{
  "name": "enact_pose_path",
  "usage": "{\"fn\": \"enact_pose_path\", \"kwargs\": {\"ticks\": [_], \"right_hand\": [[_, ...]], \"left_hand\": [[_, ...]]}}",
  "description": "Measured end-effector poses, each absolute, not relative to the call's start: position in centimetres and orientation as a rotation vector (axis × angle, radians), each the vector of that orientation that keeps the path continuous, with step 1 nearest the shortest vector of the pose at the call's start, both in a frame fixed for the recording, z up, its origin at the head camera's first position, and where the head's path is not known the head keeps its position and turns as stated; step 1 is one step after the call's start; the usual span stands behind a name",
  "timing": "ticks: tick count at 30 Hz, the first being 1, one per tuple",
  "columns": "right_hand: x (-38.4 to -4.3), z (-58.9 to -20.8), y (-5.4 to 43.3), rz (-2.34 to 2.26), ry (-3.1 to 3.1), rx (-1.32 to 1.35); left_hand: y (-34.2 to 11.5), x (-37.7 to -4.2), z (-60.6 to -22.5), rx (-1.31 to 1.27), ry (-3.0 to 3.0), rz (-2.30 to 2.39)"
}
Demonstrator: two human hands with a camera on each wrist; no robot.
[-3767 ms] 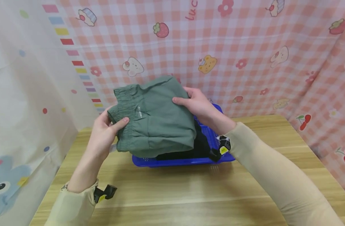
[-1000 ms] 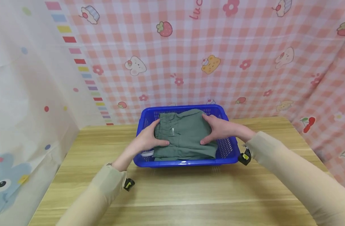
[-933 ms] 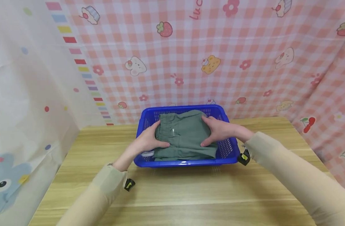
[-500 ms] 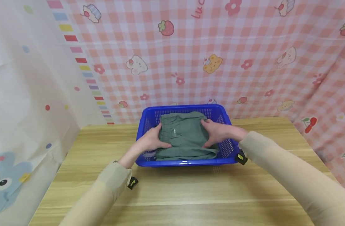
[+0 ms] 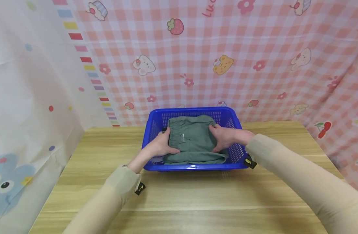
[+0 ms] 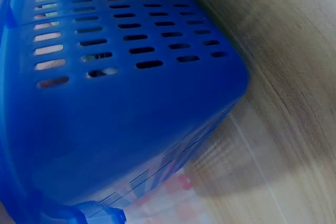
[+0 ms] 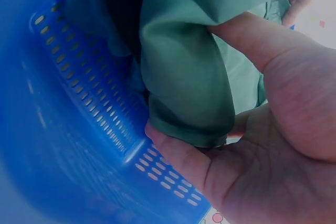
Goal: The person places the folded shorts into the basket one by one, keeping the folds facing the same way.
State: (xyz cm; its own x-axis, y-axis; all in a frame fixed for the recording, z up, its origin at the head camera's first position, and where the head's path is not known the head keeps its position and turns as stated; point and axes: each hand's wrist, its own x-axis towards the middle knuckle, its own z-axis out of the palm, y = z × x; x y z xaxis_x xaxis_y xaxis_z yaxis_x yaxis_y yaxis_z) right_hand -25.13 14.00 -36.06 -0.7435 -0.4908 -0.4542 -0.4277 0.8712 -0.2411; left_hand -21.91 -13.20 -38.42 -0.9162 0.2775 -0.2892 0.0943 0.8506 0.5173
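Observation:
Folded green pants [image 5: 193, 135], with a gathered elastic waistband and small white lettering, lie inside a blue plastic basket [image 5: 193, 167]. At the waistband side my left hand [image 5: 159, 145] holds them, thumb on top and the other fingers mostly hidden. Across from it, my right hand [image 5: 224, 137] grips the folded edge. In the right wrist view the thumb of that hand [image 7: 283, 124] lies over the green cloth [image 7: 186, 85] and its fingers curl beneath. Only the basket's slotted outer wall [image 6: 136, 93] and the tabletop show in the left wrist view.
Dark cloth [image 7: 123, 9] lies under the pants in the basket. The basket stands on a wooden table [image 5: 179, 201], close to a pink checked curtain [image 5: 182, 58] at the back. A white curtain [image 5: 26, 97] hangs at the left.
Earlier, both hands held the pants in the air above the basket; now the pants are down inside it. Over the last second they have shifted slightly, and the front fold has become more visible.

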Motion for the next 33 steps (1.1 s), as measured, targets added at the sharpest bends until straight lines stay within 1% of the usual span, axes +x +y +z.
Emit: {"fn": "enact_pose_path", "kwargs": {"ticks": [18,27,33], "right_hand": [[-24.8,-36.2,14.4,-0.093,2.473,-0.581],[-22.5,-34.8,16.2,-0.143,2.554,-0.692],[-20.3,-35.0,17.9,-0.265,2.682,-0.733]], "left_hand": [[-13.2,-21.2,-38.6,0.217,2.691,0.735],[-13.8,-19.3,-38.2,0.263,2.802,0.719],[-14.2,-18.3,-37.6,0.345,2.823,0.674]]}}
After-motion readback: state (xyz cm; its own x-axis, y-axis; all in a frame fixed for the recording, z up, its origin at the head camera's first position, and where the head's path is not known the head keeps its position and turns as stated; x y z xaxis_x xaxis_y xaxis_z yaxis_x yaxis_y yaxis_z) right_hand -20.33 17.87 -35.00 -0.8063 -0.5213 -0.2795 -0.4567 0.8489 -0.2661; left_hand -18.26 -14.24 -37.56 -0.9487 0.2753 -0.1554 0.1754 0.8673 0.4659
